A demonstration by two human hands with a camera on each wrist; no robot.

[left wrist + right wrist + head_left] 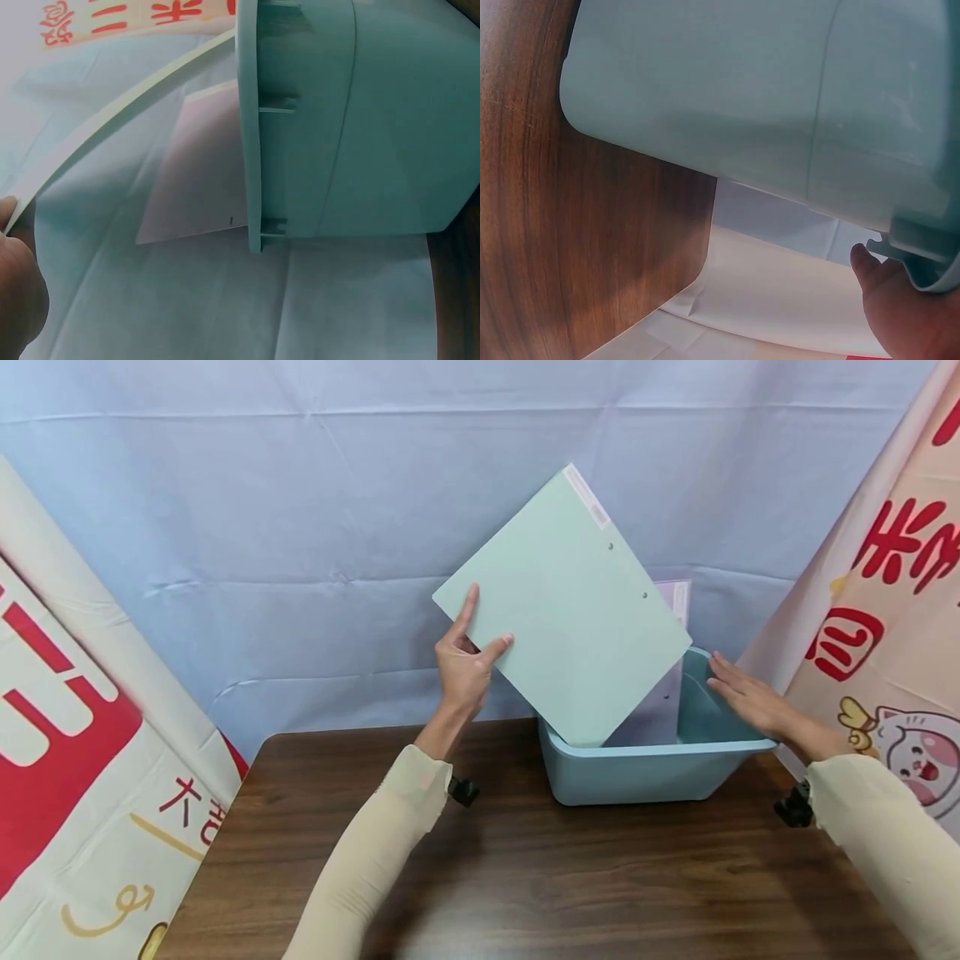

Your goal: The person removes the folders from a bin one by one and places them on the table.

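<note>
A mint-green file folder with two rivets and a label strip is held tilted by my left hand, thumb on its near face. Its lower corner dips inside the rim of a blue-green plastic bin. In the left wrist view the folder appears nearly edge-on, pinched at the far left. A light purple folder stands in the bin, partly hidden behind the green one. My right hand rests on the bin's right rim with straight fingers; the right wrist view shows its thumb beside the lip.
The bin stands toward the back right of a brown wooden table. A pale blue cloth hangs behind the table. Printed cloths with red characters hang at both sides.
</note>
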